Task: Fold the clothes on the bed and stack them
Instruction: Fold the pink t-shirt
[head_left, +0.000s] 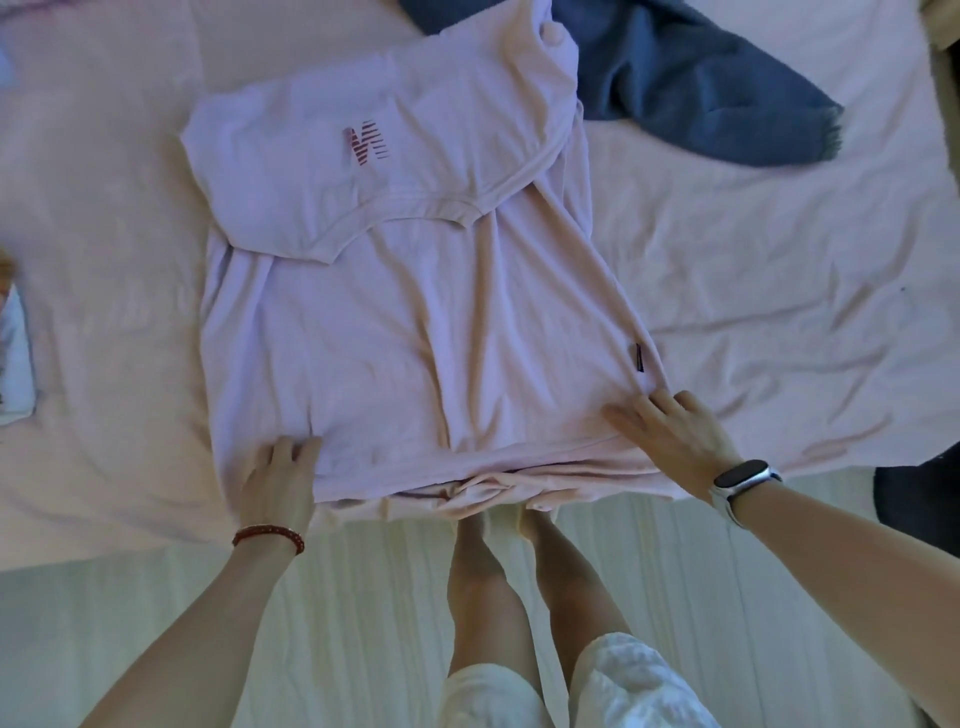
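A pale pink T-shirt (405, 332) lies spread on the bed (779, 291), its top part folded over so a red "M" print shows at the upper left. My left hand (280, 483) rests on the shirt's near left corner, its fingers lying on the fabric. My right hand (670, 431) lies flat on the near right corner, just below a small dark label on the side seam. The shirt's hem hangs slightly over the bed's front edge.
A blue garment (691, 78) lies crumpled at the back right of the bed. A folded white-and-blue item (15, 358) sits at the left edge. A dark object (919, 488) is at the right edge. My legs stand on a pale wooden floor (156, 613).
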